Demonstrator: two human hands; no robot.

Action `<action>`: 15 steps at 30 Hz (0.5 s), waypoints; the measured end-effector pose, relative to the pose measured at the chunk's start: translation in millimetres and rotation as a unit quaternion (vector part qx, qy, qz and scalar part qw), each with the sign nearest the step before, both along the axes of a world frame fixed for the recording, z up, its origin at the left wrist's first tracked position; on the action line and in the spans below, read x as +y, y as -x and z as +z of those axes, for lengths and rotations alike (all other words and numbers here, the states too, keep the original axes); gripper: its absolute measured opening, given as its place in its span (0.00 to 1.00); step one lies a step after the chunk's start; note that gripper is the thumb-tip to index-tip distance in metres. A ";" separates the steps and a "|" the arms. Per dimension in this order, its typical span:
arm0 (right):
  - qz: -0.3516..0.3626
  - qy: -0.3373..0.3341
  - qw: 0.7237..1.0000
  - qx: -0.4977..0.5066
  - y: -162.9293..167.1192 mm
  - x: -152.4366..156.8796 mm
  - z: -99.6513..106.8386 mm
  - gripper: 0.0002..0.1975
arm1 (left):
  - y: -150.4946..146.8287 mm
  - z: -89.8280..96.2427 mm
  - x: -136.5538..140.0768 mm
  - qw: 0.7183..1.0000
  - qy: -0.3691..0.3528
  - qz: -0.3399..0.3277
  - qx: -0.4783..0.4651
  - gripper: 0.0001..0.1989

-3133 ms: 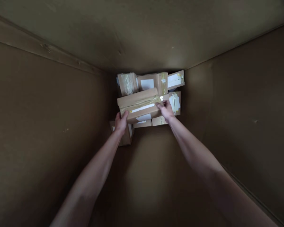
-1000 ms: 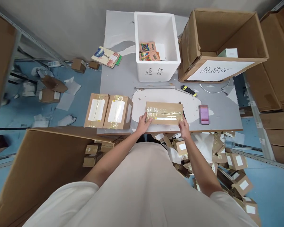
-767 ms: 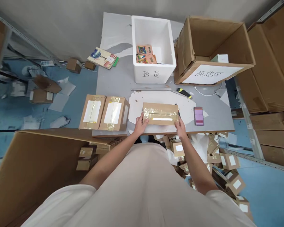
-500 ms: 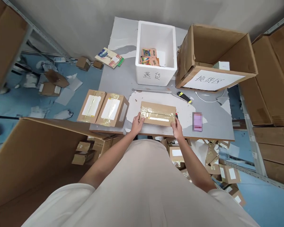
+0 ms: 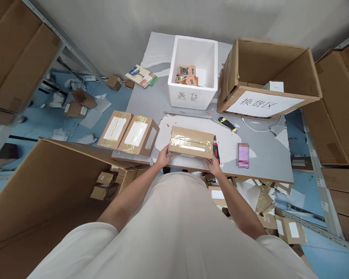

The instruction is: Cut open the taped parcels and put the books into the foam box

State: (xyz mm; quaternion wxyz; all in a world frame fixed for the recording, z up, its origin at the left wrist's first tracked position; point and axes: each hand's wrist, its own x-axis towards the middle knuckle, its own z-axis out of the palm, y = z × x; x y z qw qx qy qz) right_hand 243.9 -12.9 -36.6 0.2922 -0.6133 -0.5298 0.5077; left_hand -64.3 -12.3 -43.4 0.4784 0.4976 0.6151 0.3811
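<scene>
A taped cardboard box with a white label is held between my hands near the table's front edge. My left hand grips its lower left corner, with the fingertips partly hidden by the box. At the lower right corner my right hand is closed on it, and some of those fingers are tucked underneath. Just right of the box lies a red and black tool, partly covered; its kind I cannot make out. Two labelled cardboard boxes, a left one and a right one, stand side by side to the left.
A white foam box with colourful packets and a large carton stand at the back of the table. A yellow-black utility knife and a blurred pink phone-like item lie right. An open carton stands lower left.
The box has tilted, with its near side raised, and my fingers have shifted lower at its corners. More of the red and black tool shows. The whole view has shifted slightly.
</scene>
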 end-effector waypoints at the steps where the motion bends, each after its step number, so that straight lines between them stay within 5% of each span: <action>1: -0.007 -0.006 1.000 -0.008 -0.1 2.8 2.7 0.28 | 0.0 4.6 1.4 1.000 -0.003 0.010 0.009 0.27; 7: -0.027 -0.078 0.986 -0.142 5.4 26.0 23.6 0.29 | -2.0 31.2 24.2 0.986 0.003 0.044 0.161 0.21; 15: -0.026 -0.048 0.986 -0.155 16.0 31.9 22.4 0.37 | 1.3 19.3 32.7 0.989 0.035 0.015 0.145 0.21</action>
